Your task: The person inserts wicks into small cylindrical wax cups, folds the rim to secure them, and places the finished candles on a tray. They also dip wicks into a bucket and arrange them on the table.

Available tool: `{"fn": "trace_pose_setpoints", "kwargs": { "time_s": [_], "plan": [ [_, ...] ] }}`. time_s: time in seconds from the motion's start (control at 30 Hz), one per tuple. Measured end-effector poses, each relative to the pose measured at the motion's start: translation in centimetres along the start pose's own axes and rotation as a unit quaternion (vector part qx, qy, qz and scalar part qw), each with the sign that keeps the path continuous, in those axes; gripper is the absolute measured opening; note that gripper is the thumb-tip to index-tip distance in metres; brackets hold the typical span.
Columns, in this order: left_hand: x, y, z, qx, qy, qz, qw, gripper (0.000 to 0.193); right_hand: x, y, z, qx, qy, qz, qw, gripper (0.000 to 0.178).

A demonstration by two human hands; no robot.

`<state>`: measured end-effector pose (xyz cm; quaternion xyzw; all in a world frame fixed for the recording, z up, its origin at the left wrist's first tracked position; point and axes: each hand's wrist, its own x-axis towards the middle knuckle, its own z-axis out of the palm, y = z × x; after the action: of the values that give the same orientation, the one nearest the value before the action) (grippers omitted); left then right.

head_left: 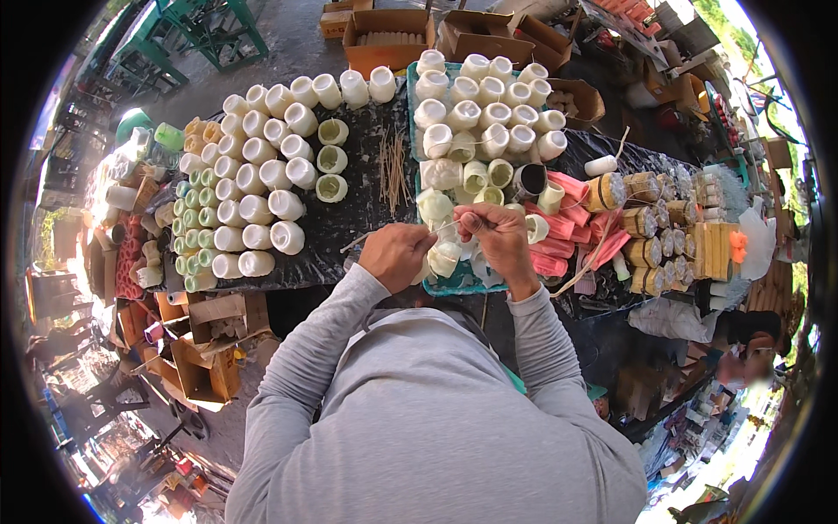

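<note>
My left hand [397, 253] and my right hand [499, 240] are close together above the near edge of a teal tray [467, 286]. A thin pale string [446, 224] runs between their pinched fingertips. Its tail seems to stick out to the left of my left hand. Just beneath the fingers is a translucent, whitish wrapped cup [443, 259], partly hidden by my left hand. Behind it lies another crumpled, film-covered one [434, 206]. To the right of my right hand a pale green cup [536, 229] rests on its side.
Rows of white cups [253, 210] cover the dark table's left side; more white cups [494, 113] fill the tray. Thin sticks [394, 175] lie between. On the right are pink packets [559, 223], a black cup [529, 182] and tied bundles [644, 253]. Cardboard boxes [388, 39] stand beyond.
</note>
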<state>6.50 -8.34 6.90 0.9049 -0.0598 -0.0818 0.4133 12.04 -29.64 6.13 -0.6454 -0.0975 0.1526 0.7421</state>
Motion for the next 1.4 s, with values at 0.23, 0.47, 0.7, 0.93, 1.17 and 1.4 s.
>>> {"fn": "trace_pose_setpoints", "kwargs": {
  "time_s": [0.23,0.47,0.7,0.93,1.17,1.4],
  "plan": [
    [-1.5,-2.0,-1.0,-0.048,-0.017,-0.021,0.998,0.026,0.2,0.9,-0.9,0.092,-0.006,0.034,0.995,0.026],
    [-2.0,-2.4,-1.9,-0.081,0.014,-0.027,0.996,0.024,-0.4,0.9,1.5,0.279,0.036,0.077,0.956,0.033],
    [-1.7,-3.5,-0.5,-0.353,-0.057,-0.138,0.924,0.031,0.0,2.3,4.3,0.273,0.128,-0.024,0.953,0.029],
    [-4.7,-2.8,-1.4,-0.616,-0.089,-0.201,0.756,0.08,-4.8,-1.2,2.2,-0.066,-0.101,0.18,0.976,0.034],
    [-5.9,2.1,-2.1,-0.123,0.124,0.132,0.976,0.072,-7.6,-2.3,5.7,-0.125,-0.02,-0.004,0.992,0.043],
    [-6.6,2.8,-3.5,-0.307,0.046,0.093,0.946,0.049,-7.4,-6.5,4.5,-0.187,-0.095,-0.03,0.977,0.051]
  ]
}}
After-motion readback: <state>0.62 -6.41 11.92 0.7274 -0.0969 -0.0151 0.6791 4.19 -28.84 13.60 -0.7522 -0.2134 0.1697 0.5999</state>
